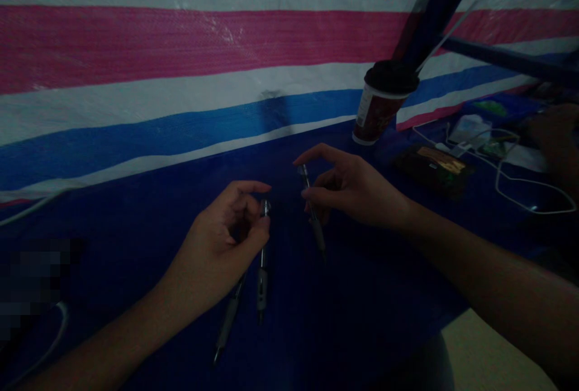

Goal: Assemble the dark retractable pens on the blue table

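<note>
Head camera view: both bare arms reach in over the dark blue table (371,300). The left forearm enters from 7 o'clock and slants up toward 1 o'clock. The left hand (226,234) lies at 8 o'clock of centre, thumb side toward the middle, its fingers narrow around the middle pen (262,279). The thumb presses along the barrel, the index finger arches over the top end, and the other fingers curl inward. That pen's tip points to 6 o'clock.

The right forearm comes from 4 o'clock toward 10 o'clock. At 3 o'clock, the right hand (355,189) holds the right pen (315,225) between thumb and curled fingers, index finger bent over with its tip at the top end; the tip aims at 5 o'clock. Whether either held pen touches the table, I cannot tell.

The third pen (230,318) lies at 7 o'clock, its upper end hidden by the left hand. The lidded cup (382,107) stands at 2 o'clock, the dark pouch (434,168) at 3 o'clock, near the white cable (529,203).
</note>
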A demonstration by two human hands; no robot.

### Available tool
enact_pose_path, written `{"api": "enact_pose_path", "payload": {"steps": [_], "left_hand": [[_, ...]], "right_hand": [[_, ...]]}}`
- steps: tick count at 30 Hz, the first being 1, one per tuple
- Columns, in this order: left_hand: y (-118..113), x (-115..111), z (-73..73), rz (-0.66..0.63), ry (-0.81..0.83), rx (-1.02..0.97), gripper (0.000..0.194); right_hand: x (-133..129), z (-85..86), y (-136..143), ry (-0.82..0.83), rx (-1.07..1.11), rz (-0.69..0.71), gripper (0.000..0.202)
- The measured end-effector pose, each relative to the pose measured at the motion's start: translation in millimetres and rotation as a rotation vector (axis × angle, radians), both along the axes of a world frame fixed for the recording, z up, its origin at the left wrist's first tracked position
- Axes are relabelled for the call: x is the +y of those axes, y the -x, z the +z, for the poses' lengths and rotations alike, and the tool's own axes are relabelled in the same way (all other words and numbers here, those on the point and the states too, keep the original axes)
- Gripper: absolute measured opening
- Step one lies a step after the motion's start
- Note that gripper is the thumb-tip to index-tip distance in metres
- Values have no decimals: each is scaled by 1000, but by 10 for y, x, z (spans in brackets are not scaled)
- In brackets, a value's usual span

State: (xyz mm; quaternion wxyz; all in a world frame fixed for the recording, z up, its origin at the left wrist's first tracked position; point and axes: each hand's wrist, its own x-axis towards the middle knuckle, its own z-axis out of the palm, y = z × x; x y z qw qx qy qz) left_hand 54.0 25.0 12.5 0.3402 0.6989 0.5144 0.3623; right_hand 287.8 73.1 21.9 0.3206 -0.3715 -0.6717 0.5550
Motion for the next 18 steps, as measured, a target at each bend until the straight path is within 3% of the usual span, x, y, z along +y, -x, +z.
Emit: {"api": "enact_pose_path", "payload": {"steps": [5, 10, 14, 18], "left_hand": [[-70, -158, 11, -112, 43, -116, 28], [-126, -277, -107, -290, 84, -16, 28], [-97, -226, -155, -177, -8, 163, 27], [-39, -121, -165, -31, -20, 176, 34]], "right_hand": [[1, 7, -12, -38, -41, -52, 47], [6, -11, -12, -48, -99, -34, 40], [16, -9, -10, -64, -115, -55, 40], [31, -25, -17, -84, -111, -73, 44]]}}
